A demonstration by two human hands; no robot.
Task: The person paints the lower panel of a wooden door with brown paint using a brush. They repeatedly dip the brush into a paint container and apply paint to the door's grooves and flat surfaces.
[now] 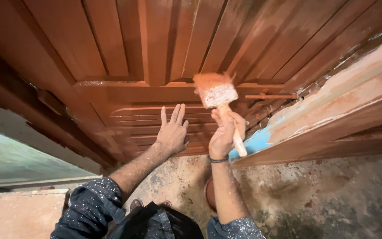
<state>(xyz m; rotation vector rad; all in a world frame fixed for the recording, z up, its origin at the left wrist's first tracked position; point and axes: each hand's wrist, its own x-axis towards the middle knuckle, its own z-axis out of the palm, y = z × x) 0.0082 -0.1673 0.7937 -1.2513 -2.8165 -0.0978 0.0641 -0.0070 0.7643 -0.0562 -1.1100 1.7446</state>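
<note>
A reddish-brown panelled wooden door (155,53) fills the upper view, its paint wet and glossy. My right hand (224,132) grips the pale wooden handle of a wide paintbrush (215,90), whose bristles are loaded with brown paint and rest against the door's middle rail. My left hand (172,130) lies flat on the lower door panel, fingers spread, just left of the brush. A dark band circles my right wrist. Both sleeves are dark and speckled with paint.
A metal slide bolt (270,96) sits on the door right of the brush. The door frame (332,106) on the right shows blue and bare patches. Below lies a stained concrete floor (323,199). A pale wall (18,159) stands at left.
</note>
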